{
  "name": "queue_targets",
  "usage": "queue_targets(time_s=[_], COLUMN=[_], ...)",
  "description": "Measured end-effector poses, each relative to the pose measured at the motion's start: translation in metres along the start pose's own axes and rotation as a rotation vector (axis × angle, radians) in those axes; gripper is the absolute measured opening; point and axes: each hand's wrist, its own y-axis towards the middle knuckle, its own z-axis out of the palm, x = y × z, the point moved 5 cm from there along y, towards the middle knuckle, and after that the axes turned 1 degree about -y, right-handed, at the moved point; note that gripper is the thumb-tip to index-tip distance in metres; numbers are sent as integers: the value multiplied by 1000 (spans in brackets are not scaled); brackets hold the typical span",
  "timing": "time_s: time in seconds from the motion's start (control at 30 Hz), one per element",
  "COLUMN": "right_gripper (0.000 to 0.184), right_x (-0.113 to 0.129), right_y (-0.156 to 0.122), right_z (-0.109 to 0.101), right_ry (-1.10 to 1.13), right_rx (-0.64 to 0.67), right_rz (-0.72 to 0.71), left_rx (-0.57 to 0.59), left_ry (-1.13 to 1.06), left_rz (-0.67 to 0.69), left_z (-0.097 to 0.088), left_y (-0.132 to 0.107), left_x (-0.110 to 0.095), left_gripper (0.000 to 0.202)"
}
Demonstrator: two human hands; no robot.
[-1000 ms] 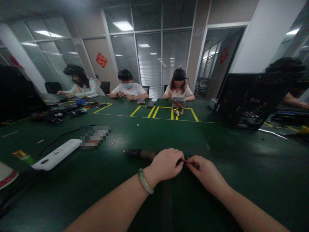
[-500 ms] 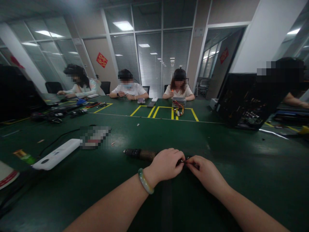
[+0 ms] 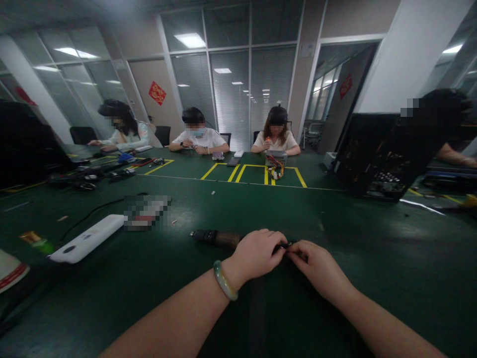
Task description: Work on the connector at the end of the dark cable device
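Note:
My left hand (image 3: 255, 253), with a green bangle (image 3: 224, 281) on its wrist, is curled shut over the near end of a dark cylindrical tool (image 3: 216, 237) that lies on the green table (image 3: 372, 258). My right hand (image 3: 316, 266) sits just right of it, fingertips pinched on a small dark part (image 3: 286, 246) where the two hands meet. The part is too small to name.
A white flat device (image 3: 87, 239) with a black cable lies to the left. An open black computer case (image 3: 376, 154) stands at the right. Three people sit at the far side, behind yellow floor-tape marks (image 3: 253, 174) and a bundle of coloured wires (image 3: 275, 166). Dark gear lies far left.
My hands stay together at the same spot; only the fingertips shift slightly around the small part. Nothing else on the table has moved.

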Motion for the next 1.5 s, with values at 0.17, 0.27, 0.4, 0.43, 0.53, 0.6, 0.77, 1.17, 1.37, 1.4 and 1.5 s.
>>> queue_targets(time_s=[0.17, 0.27, 0.4, 0.43, 0.53, 0.6, 0.77, 1.17, 1.37, 1.4, 1.5], right_gripper=[14, 15, 14, 15, 16, 17, 17, 18, 18, 18, 18], right_x=[3, 4, 4, 3, 1, -1, 1, 1, 2, 2, 1], right_y=[0, -1, -2, -2, -2, -2, -2, 0, 0, -1, -1], right_z=[-1, -2, -2, -2, -1, 0, -2, -1, -2, -2, -2], right_ry=[8, 6, 14, 16, 28, 35, 31, 8, -4, 0, 4], right_rx=[-8, -3, 1, -1, 1, 4, 2, -4, -1, -3, -12], right_rz=[-11, -1, 5, 6, 10, 14, 26, 15, 36, 32, 29], left_rx=[3, 7, 0, -1, 8, 16, 11, -9, 14, 13, 6], left_ry=[10, 8, 8, 6, 2, 9, 6, 1, 13, 15, 26], left_rz=[-15, -22, -35, -33, -28, -29, -9, -26, -32, -31, -29], left_z=[0, 0, -1, -1, 0, 1, -1, 0, 0, -1, -1], left_y=[0, 1, 1, 1, 0, 0, 0, 0, 0, 1, 1], left_x=[1, 1, 2, 2, 1, 1, 0, 2, 1, 0, -1], left_gripper=[17, 16, 16, 16, 17, 19, 19, 15, 18, 17, 16])
